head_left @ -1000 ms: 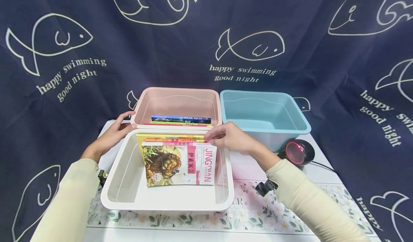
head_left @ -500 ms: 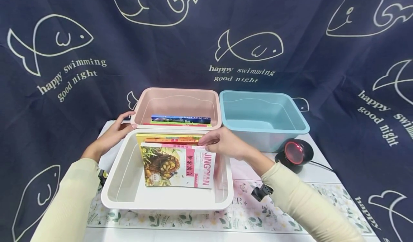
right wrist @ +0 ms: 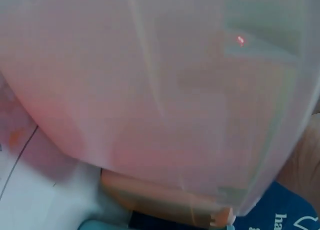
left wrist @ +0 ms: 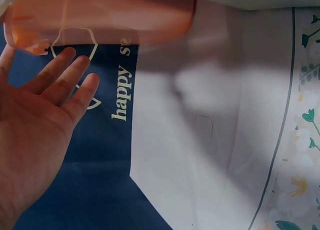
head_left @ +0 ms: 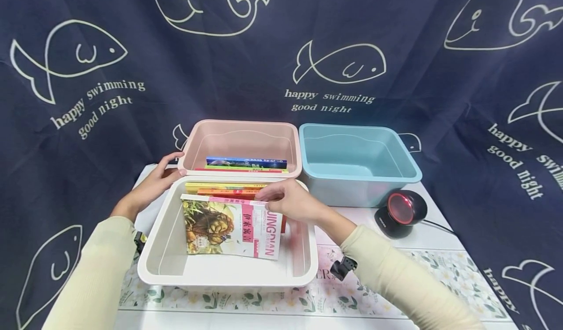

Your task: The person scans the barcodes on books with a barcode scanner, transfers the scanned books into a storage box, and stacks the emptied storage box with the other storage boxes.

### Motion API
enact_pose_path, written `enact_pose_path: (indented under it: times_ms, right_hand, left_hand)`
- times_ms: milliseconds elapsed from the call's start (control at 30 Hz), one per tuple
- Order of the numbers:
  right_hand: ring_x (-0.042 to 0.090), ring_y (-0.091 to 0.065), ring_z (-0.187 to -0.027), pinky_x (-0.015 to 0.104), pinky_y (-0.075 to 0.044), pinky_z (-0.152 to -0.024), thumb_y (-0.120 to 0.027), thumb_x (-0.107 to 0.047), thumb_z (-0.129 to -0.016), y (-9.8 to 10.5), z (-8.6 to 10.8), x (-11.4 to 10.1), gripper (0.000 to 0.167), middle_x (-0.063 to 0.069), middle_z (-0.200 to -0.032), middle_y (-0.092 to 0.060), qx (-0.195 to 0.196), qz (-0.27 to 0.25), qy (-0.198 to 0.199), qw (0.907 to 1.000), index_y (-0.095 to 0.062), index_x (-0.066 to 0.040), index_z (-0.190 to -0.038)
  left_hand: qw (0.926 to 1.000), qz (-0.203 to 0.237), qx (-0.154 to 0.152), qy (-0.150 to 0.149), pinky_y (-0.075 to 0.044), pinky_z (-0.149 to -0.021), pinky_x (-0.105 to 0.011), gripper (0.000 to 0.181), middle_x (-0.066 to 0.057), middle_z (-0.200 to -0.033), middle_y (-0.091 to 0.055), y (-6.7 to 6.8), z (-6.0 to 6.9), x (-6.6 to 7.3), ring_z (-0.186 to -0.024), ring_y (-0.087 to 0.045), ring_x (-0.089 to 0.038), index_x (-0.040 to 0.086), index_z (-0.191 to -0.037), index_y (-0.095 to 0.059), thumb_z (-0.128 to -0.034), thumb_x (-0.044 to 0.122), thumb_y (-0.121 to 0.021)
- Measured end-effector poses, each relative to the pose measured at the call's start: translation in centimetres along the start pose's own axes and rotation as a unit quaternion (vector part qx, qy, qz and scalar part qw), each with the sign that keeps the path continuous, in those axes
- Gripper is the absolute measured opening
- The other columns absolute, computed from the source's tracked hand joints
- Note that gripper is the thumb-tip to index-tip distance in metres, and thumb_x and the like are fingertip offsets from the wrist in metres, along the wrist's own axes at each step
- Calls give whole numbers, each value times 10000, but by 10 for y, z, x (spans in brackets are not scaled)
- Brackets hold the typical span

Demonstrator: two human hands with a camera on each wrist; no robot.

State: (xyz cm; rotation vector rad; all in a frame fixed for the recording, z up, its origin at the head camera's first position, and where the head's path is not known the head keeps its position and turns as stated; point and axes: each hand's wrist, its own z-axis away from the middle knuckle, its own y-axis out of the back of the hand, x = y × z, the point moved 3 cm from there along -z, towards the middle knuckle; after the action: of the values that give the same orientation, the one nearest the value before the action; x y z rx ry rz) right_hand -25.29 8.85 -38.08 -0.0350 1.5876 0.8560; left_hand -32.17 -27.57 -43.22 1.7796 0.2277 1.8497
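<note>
A children's book with a lion on its cover [head_left: 233, 227] stands in the white bin [head_left: 237, 271], leaning toward the front. My right hand [head_left: 292, 203] pinches its top edge near the right corner. Behind it stand an orange-red book [head_left: 228, 191] and a yellow book [head_left: 206, 186], partly covered by the hand. My left hand [head_left: 151, 186] touches the pink bin [head_left: 246, 137] at its left front corner. In the left wrist view, the fingers of the left hand [left wrist: 45, 109] are spread and loosely extended. The white bin's wall [right wrist: 125, 89] fills most of the right wrist view.
Several books [head_left: 246, 163] stand along the front wall inside the pink bin. A blue bin [head_left: 360, 178] stands to its right. A black device with a glowing red face [head_left: 401, 212] and a cable sits on the table [head_left: 365, 222]. Patterned dark cloth hangs behind.
My right hand has moved left and slightly toward me, drawing the lion book with it. A gap has widened between that book and those behind. The left hand has stayed put.
</note>
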Motion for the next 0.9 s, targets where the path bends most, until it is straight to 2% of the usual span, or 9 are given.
enact_pose_path:
  times_ms: [200, 400, 733, 900]
  right_hand:
    - [129, -724, -1017, 307, -596, -889, -696, -14, -907, -8, -3, 1, 300, 54, -1168, -782, 171, 4, -170, 9997, -777, -107, -1180]
    - [128, -713, -971, 288, -592, -835, -705, -43, -921, -19, -5, 2, 317, 50, -1205, -770, 3, -97, -299, 9995, -768, -131, -1219]
    - [134, -728, -871, 305, -607, -799, -720, -48, -922, -25, -9, 2, 268, 39, -1091, -797, -165, 81, -283, 9994, -791, -138, -1165]
    - [122, -724, -844, 290, -607, -780, -724, -54, -924, -27, -9, 2, 222, 38, -1054, -802, -88, 100, -274, 9995, -804, -129, -1117]
  left_hand:
    - [10000, 15, -7, 20, -408, -1121, -610, 757, -316, -1556, -428, 0, 0, 1, -1404, -475, -446, 261, -1654, -72, -1073, 458, -516]
    - [10000, -54, 0, 4, -422, -1108, -583, 750, -313, -1552, -435, 1, 0, 2, -1401, -479, -436, 254, -1653, -75, -1076, 452, -511]
    - [10000, 32, -36, 6, -388, -1129, -640, 753, -320, -1581, -392, 3, -1, -2, -1425, -452, -459, 259, -1656, -58, -1080, 438, -510]
    - [10000, 20, -52, -9, -391, -1128, -640, 747, -315, -1572, -409, 2, -1, -2, -1412, -461, -445, 260, -1656, -66, -1081, 443, -507]
